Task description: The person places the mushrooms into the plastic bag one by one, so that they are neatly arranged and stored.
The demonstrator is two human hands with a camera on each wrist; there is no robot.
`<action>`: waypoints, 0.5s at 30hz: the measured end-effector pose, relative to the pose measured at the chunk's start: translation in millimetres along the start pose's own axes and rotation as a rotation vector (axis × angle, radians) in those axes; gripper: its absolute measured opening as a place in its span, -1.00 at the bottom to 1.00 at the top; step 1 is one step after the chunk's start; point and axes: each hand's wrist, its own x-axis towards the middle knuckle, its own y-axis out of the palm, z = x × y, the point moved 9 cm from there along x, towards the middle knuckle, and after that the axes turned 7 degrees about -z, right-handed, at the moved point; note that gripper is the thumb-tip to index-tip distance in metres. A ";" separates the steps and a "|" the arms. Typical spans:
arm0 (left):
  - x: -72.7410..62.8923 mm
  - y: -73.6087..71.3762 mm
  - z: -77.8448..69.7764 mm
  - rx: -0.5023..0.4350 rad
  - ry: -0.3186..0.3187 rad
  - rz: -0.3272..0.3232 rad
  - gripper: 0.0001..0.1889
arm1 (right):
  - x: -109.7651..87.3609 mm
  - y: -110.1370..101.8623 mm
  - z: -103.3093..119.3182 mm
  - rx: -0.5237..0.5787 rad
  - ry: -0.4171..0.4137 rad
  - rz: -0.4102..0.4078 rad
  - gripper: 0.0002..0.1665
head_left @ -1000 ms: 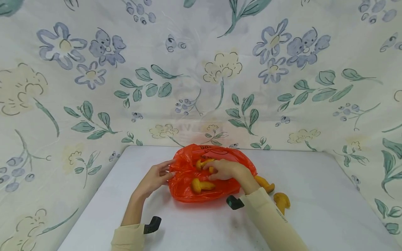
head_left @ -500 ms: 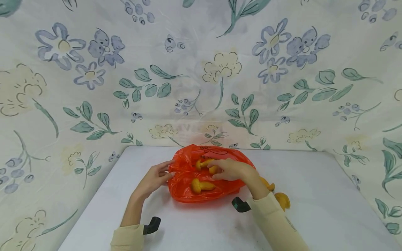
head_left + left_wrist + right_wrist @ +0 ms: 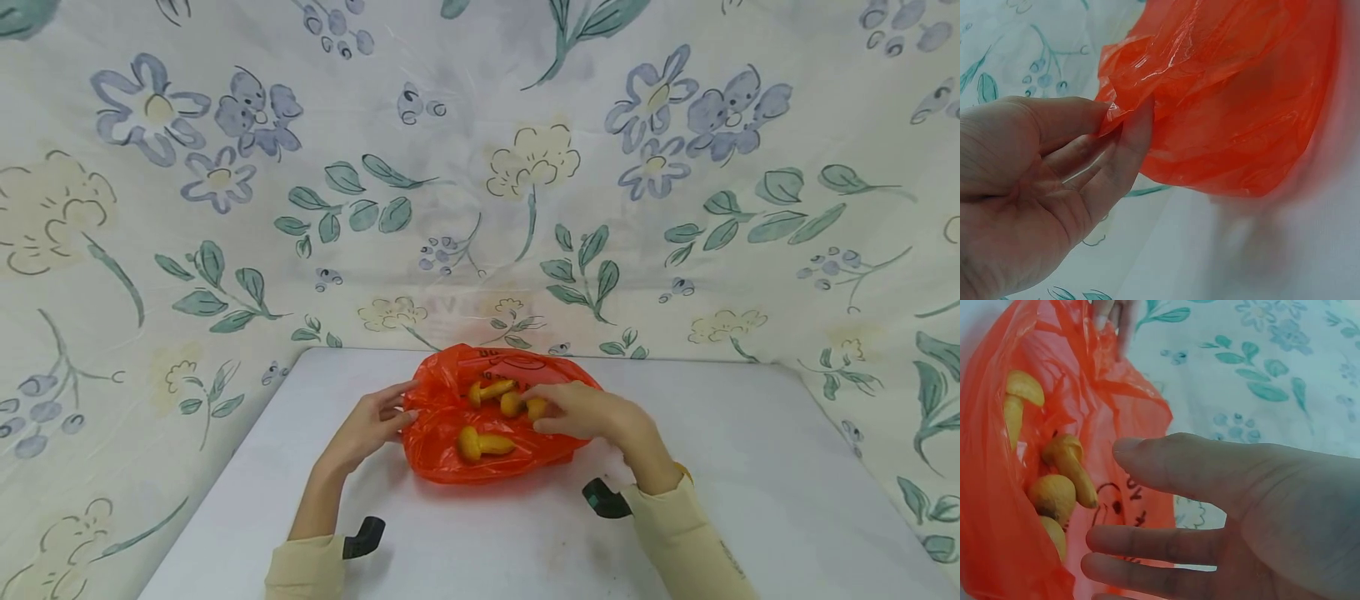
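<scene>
A red plastic bag [image 3: 435, 458] was spread open on the white tabletop [image 3: 465, 546], and its left edge was pinched between the thumb and fingers of the left hand [image 3: 372, 421]. Four yellow mushrooms [image 3: 486, 444] were contained in the bag: one was laid toward the near side, and three were grouped farther back, the rightmost partly covered in the head view by the right hand [image 3: 583, 410]. The fingers of that hand were spread at the bag's right side, with nothing gripped; whether the bag was touched could not be told. A further yellow piece [image 3: 683, 472] was mostly hidden behind the right sleeve [image 3: 686, 533]. The tabletop was backed by a flower-printed cloth [image 3: 465, 150], and the bag was marked with dark lettering [image 3: 492, 353].
</scene>
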 end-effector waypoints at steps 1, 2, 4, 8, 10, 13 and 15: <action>0.1 -0.1 0.0 0.001 0.001 -0.001 -0.44 | -2.3 -0.9 -2.4 0.014 0.015 -0.001 -0.48; 0.3 -0.3 -0.1 0.003 0.004 -0.003 -0.44 | -4.2 -1.7 -4.6 0.030 0.028 -0.002 -0.47; 0.2 -0.5 0.3 0.003 0.003 -0.006 -0.44 | -8.1 -3.9 -7.9 0.054 0.043 -0.008 -0.47; -0.1 0.1 1.0 -0.002 0.002 -0.001 -0.44 | -14.3 -9.1 -11.2 0.038 0.026 -0.030 -0.48; -0.3 0.5 1.3 -0.002 0.000 0.001 -0.44 | -17.5 -12.3 -13.1 0.023 0.018 -0.045 -0.47; -0.3 0.4 1.4 0.001 0.000 -0.003 -0.44 | -22.2 -15.8 -18.8 0.026 0.018 -0.064 -0.43; -0.2 0.3 1.2 0.005 0.002 -0.005 -0.44 | -25.0 -17.3 -24.6 0.037 0.028 -0.077 -0.40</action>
